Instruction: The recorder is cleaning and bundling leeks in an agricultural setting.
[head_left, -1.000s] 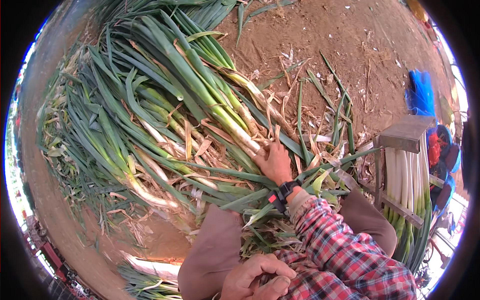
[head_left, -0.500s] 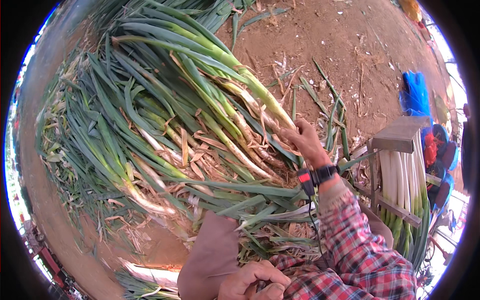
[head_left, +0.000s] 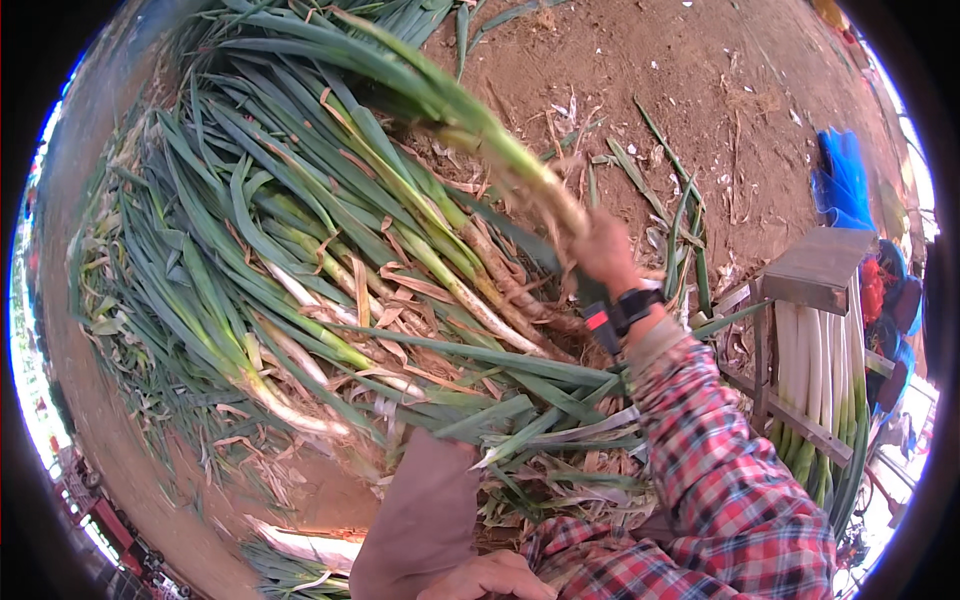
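Note:
My right hand (head_left: 604, 248) is shut on the pale stalk of a long leek (head_left: 470, 115). The leek is lifted off the pile, its green leaves pointing up and to the left. A black wristband with a red tab sits on that wrist, above a red plaid sleeve. Below it lies a big pile of leeks (head_left: 300, 270) with white stalks, green leaves and dry husks. My left hand (head_left: 490, 580) rests low at the bottom edge beside my brown-clad knee (head_left: 420, 520). It is mostly cut off, so its fingers do not show clearly.
A wooden rack (head_left: 815, 270) at the right holds trimmed white leeks (head_left: 810, 370) standing side by side. Bare brown soil (head_left: 700, 90) with scattered leaf scraps lies beyond. A blue object (head_left: 843, 180) lies at the far right.
My right hand has taken a leek from the pile and raised it up and to the right. The left hand has slid lower in the picture.

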